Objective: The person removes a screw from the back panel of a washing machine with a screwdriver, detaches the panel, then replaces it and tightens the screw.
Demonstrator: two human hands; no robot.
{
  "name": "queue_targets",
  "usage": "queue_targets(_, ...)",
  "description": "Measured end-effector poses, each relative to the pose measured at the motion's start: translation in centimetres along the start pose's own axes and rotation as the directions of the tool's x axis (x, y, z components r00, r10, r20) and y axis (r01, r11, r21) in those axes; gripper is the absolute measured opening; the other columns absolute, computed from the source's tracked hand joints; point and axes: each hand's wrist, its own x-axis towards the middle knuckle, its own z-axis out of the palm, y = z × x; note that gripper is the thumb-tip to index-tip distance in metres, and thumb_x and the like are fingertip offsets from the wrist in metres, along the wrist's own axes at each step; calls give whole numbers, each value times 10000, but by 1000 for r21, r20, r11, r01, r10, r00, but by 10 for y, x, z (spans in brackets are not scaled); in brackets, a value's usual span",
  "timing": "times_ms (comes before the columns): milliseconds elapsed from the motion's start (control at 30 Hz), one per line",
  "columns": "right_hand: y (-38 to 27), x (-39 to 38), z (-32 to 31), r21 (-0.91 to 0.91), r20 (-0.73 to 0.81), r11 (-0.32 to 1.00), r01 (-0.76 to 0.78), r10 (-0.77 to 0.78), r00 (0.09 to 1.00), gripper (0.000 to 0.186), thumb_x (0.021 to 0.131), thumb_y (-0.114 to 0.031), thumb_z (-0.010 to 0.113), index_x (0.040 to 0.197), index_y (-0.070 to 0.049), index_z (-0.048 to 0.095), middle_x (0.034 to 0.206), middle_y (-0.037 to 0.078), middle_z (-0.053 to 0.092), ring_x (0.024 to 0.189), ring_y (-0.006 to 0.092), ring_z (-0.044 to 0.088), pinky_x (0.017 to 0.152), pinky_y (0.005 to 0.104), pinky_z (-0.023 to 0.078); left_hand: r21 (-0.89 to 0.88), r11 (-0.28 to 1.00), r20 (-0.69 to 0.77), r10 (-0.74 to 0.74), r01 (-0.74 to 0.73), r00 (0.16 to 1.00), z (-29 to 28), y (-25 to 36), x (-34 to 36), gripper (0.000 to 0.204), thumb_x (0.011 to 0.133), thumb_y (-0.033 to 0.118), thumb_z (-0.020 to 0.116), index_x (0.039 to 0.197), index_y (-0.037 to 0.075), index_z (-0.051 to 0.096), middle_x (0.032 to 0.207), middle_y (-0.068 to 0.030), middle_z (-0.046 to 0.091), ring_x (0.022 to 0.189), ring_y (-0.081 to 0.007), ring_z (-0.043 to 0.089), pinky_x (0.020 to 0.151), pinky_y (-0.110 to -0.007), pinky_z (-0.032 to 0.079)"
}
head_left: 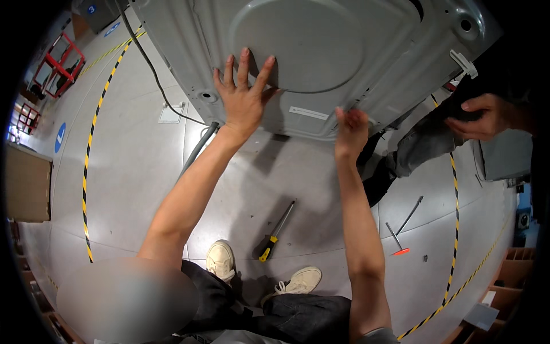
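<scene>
Above the tiled floor point(143, 155), at the top of the view, stands a large grey metal appliance casing point(303, 46), its broad pressed face turned toward the person; whether it is tilted is hard to tell. The left hand point(242, 106) lies wide against that face, fingers spread, pressing rather than gripping. At the near edge, right of a white label strip point(309, 113), the right hand point(352, 133) is narrow, its fingers curled in; whether they grip the rim or only touch it cannot be told.

The casing looks heavy and stiff for its bulk, and the smooth sheet would likely let a flat palm slide. Better purchase should come from the folded rim and corners, with care for thin edges; the middle of the panel might flex or dent. The white plastic clip point(463, 63) looks too fragile to pull on, and the grey hose point(200, 146) and dark cable point(152, 66) at the left could snag.

To the right, a co-worker's hand point(484, 117) is apart from the casing. A yellow-and-black screwdriver point(276, 230) lies on the floor between the forearms.
</scene>
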Motion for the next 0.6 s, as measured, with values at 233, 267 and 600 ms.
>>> queue_targets(233,-11,10,-12,-130,44,991,-34,40,998,326,821,-258,751,823,4,557,727,20,526,717,101,490,675,247,412,19,1000,18,17,-18,1000,-6,4,-2,793,670,390,790,1385,275,469,1509,-158,267,1306,-385,299,1041,-570,228)
queue_targets(267,-8,12,-14,-99,68,994,-39,46,997,306,820,-248,755,849,-3,572,757,9,543,740,98,499,696,239,407,21,1000,14,22,-23,1000,-8,4,-2,797,666,391,792,1385,276,469,1509,-159,265,1304,-386,300,1042,-570,227)
queue_targets(600,30,18,-30,524,416,774,-356,132,900,243,902,-171,676,1068,-12,599,1006,-14,623,918,76,539,857,224,384,-22,996,21,90,-89,996,-7,6,-20,801,706,499,738,1405,244,440,1526,-162,200,1373,-411,187,1086,-609,146)
